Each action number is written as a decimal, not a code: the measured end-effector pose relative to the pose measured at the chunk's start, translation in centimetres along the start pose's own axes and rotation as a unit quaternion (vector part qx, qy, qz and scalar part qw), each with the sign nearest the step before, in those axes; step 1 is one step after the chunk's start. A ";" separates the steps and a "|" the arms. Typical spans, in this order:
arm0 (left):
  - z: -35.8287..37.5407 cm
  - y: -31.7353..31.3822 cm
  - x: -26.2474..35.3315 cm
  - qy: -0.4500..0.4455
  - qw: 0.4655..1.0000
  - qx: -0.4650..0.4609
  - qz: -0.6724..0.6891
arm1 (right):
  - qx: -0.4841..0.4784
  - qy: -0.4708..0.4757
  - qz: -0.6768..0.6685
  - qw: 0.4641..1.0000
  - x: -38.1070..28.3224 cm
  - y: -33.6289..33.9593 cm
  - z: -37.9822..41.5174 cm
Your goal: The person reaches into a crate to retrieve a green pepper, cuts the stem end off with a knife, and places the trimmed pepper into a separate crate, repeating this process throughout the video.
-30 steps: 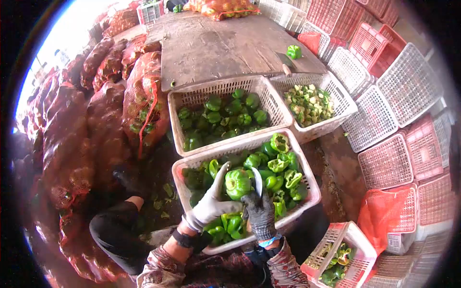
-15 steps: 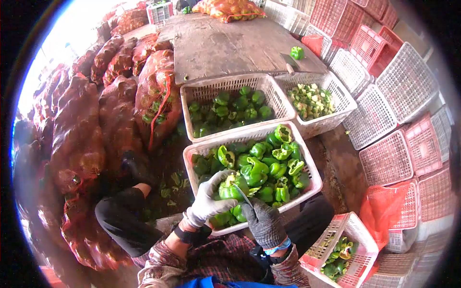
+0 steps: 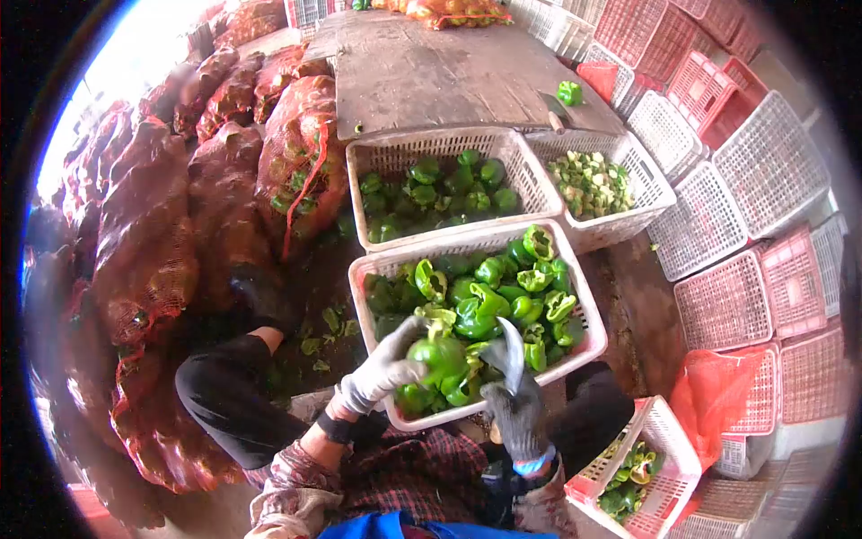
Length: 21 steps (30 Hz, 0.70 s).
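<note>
My left hand (image 3: 375, 373), in a pale glove, is closed around a green bell pepper (image 3: 438, 361) with its stem end upward. In a dark grey glove, my right hand (image 3: 518, 418) grips a curved knife (image 3: 512, 355), its blade pointing up and apart from the pepper. Both hands are over the near edge of a white crate (image 3: 594, 316) of green bell peppers, several of them cut open at the top. Part of the knife's handle is hidden by my right fingers.
Behind stand a crate of whole-looking peppers (image 3: 355, 193) and a crate of cut pieces (image 3: 660, 193). A second knife (image 3: 557, 119) and one pepper (image 3: 569, 92) lie on the board (image 3: 431, 81). Full mesh sacks (image 3: 144, 234) line the left; stacked crates (image 3: 705, 220) line the right. A small crate (image 3: 682, 458) holds scraps.
The knife has come away from the pepper, moving right, and its blade now points up. My left hand still holds the pepper. The view has shifted slightly.
</note>
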<state>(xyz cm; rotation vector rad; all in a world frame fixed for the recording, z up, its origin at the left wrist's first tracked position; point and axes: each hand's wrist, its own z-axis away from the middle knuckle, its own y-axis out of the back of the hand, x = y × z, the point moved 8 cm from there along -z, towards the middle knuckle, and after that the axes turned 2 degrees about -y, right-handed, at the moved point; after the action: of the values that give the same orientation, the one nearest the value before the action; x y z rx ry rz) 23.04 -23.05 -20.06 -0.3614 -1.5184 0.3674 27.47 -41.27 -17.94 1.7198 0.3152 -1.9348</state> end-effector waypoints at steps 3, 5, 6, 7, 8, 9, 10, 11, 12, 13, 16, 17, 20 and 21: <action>0.0 -2.4 -0.4 -0.006 0.998 -0.048 -0.043 | -0.137 -0.126 -0.147 0.971 1.2 -3.0 -1.4; 0.4 -2.5 0.0 -0.017 0.999 -0.041 -0.009 | -0.102 -0.125 -0.075 0.984 2.3 -2.8 -1.8; 0.6 -2.0 -0.2 -0.006 0.995 -0.021 -0.102 | -0.089 -0.121 -0.042 0.988 2.5 -2.8 -1.9; 1.0 -1.4 -0.3 0.007 0.980 -0.001 -0.197 | -0.082 -0.109 -0.019 0.991 1.9 -3.2 -1.7; 1.3 -1.5 -0.1 0.009 0.974 0.011 -0.226 | -0.076 -0.096 0.002 0.992 1.6 -3.6 -1.6; 1.4 -1.5 -0.3 0.014 0.966 0.031 -0.258 | -0.051 -0.002 0.043 0.998 0.3 -3.8 -1.7; 1.6 -1.5 -0.5 0.020 0.956 0.051 -0.289 | -0.027 0.092 0.083 0.992 -0.9 -4.1 -1.7; 1.8 -1.5 -0.6 0.028 0.945 0.071 -0.319 | -0.003 0.184 0.122 0.975 -2.0 -4.3 -1.5; 1.6 -1.2 -0.5 0.047 0.935 0.085 -0.343 | -0.025 0.193 0.160 0.968 -1.4 -4.8 -1.7; 1.6 -0.9 -0.6 0.064 0.923 0.098 -0.366 | -0.043 0.176 0.148 0.972 -0.4 -5.0 -1.9; 2.0 -1.0 -2.7 0.058 0.952 0.098 -0.284 | -0.083 0.152 0.141 0.975 1.5 -5.4 -1.7; 2.1 -1.2 -3.1 0.048 0.954 0.092 -0.280 | -0.089 0.159 0.135 0.974 1.5 -5.3 -1.4; 2.4 -1.7 -3.9 0.040 0.959 0.064 -0.272 | -0.101 0.178 0.135 0.969 1.6 -4.6 -1.0; 2.0 -1.7 -4.0 0.044 0.960 0.050 -0.272 | -0.129 0.175 0.141 0.966 1.8 -4.6 -1.3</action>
<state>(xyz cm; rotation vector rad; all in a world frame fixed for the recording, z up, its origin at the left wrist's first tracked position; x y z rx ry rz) 21.00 -26.39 -22.84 0.1246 -1.4384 -0.0098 26.05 -37.25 -20.67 1.8115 0.4046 -1.3251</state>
